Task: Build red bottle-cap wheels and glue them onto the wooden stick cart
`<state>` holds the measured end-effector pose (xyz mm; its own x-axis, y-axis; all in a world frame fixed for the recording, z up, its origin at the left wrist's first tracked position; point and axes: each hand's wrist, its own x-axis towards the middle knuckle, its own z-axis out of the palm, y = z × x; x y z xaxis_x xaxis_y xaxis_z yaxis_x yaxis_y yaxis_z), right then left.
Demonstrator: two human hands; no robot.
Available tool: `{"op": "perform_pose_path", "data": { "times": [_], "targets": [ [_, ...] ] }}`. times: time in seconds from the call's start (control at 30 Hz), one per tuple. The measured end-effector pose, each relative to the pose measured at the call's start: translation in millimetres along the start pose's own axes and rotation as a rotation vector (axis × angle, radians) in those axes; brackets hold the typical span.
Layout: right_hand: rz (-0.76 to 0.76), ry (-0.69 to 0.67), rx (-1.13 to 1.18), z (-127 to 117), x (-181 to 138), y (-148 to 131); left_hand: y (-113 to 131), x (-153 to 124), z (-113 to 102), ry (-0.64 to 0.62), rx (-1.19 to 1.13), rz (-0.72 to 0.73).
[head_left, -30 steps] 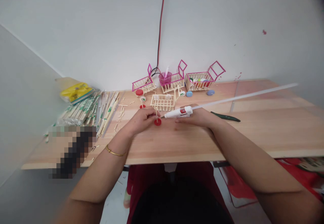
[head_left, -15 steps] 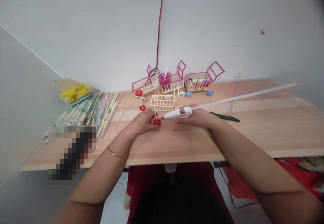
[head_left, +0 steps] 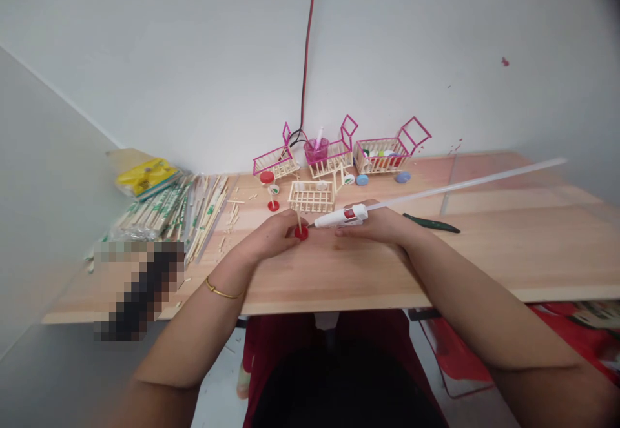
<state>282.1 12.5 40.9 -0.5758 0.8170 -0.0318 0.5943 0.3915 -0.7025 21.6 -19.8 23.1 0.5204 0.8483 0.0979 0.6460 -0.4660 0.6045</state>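
My left hand (head_left: 271,235) pinches a red bottle cap (head_left: 301,234), which lies on the table with a short wooden stick (head_left: 299,219) standing up from it. My right hand (head_left: 375,224) is wrapped round a white hot glue gun (head_left: 341,217). Its nozzle points left and meets or nearly meets the base of the stick; the exact contact is too small to tell. From the gun's rear a long translucent glue stick (head_left: 465,184) runs out to the right. Just beyond my hands stands a small plain wooden-stick cart (head_left: 312,197). A pair of red caps joined by a stick (head_left: 274,206) is left of it.
Three pink-trimmed stick carts (head_left: 380,155) line the wall, near a pink cup (head_left: 316,150). Blue caps (head_left: 403,177) lie before them. Green-handled pliers (head_left: 431,223) rest on the right. Bundled chopsticks (head_left: 159,212), a yellow bag (head_left: 145,175) and stick scraps (head_left: 232,218) occupy the left.
The thumb of my left hand has drawn back slightly at the red cap's edge. The glue gun stays by the stick, and the view has shifted a little.
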Motion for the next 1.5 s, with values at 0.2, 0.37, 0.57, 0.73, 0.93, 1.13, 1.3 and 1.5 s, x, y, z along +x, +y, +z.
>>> {"op": "perform_pose_path", "data": {
  "times": [0.2, 0.37, 0.57, 0.73, 0.93, 1.13, 1.3, 1.5],
  "targets": [
    [-0.002, 0.008, -0.048, 3, 0, -1, 5, -1, -6, -0.029, -0.089, -0.117],
    [-0.024, 0.017, -0.053, 4, 1, -1, 9, -1, -9, 0.112, -0.153, -0.136],
    [-0.016, 0.023, -0.011, 2, 0, -1, 9, 1, -9, 0.321, -0.235, -0.108],
    [-0.018, 0.032, 0.002, 3, 1, 1, 14, 0, -10, 0.340, -0.192, -0.058],
    [0.002, 0.028, 0.025, 1, -1, -3, 18, 0, -12, 0.340, -0.135, -0.044],
    [0.014, 0.012, 0.037, 4, -1, -1, 13, 0, -12, 0.319, -0.153, -0.054],
    [-0.003, 0.012, -0.031, 4, -1, -3, 11, 1, -11, 0.327, -0.190, -0.072],
    [0.005, 0.019, -0.058, 3, -1, -6, 11, 0, -11, 0.302, -0.215, -0.033]
  ]
}}
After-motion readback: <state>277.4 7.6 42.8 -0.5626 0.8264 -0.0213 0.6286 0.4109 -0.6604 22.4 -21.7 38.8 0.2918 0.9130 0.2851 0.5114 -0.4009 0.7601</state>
